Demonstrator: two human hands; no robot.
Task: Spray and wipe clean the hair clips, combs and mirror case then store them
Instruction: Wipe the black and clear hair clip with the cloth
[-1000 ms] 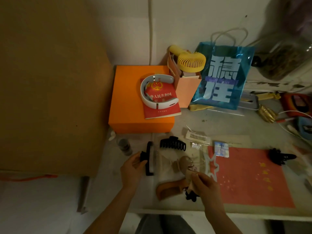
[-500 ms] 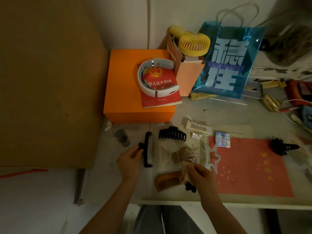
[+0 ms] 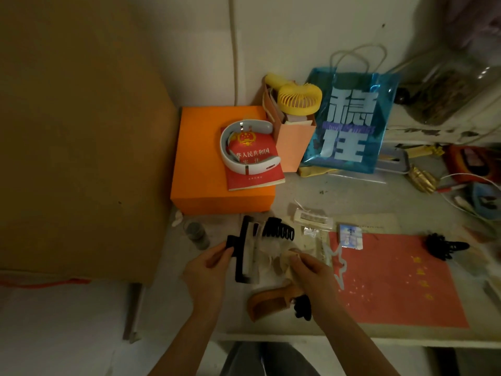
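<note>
My left hand (image 3: 208,270) pinches the tab of a long black hair clip (image 3: 244,251) held just above the table. My right hand (image 3: 311,270) grips a crumpled pale wipe (image 3: 273,256) right beside that clip. A black claw clip (image 3: 279,229) lies just behind the wipe. A wooden comb (image 3: 271,302) and a small black clip (image 3: 303,308) lie below my right hand. Another black claw clip (image 3: 444,245) rests far right on the red sheet (image 3: 401,283). A small spray bottle (image 3: 196,234) stands left of my left hand.
An orange box (image 3: 200,164) with a red booklet (image 3: 254,164) and a white neck device sits at the back left. A peach bag with a yellow fan (image 3: 298,99) and a blue bag (image 3: 349,123) stand behind. Cables and clutter fill the far right.
My right hand has moved up from the comb with the wipe, towards the black clip in my left hand. The camera has shifted a little.
</note>
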